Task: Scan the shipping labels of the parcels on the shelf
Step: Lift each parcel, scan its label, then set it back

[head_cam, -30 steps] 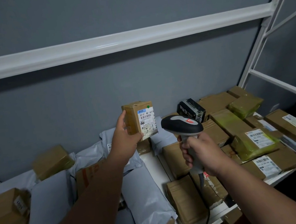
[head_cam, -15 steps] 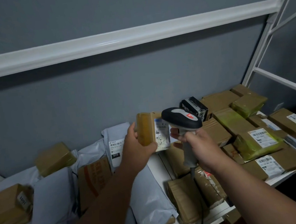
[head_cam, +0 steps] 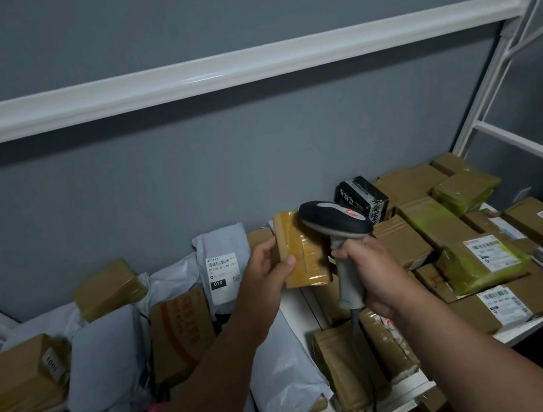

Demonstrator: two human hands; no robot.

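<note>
Parcel: our left hand [head_cam: 268, 272] grips the taped parcel [head_cam: 302, 250] upright, no label facing us.
Scanner: our right hand [head_cam: 372, 273] wraps the barcode scanner [head_cam: 336, 221], its head touching the parcel's right.

Left hand [head_cam: 266, 270] grips a taped parcel [head_cam: 302, 253]; right hand [head_cam: 373, 270] holds the scanner [head_cam: 336, 223] beside it.
</note>
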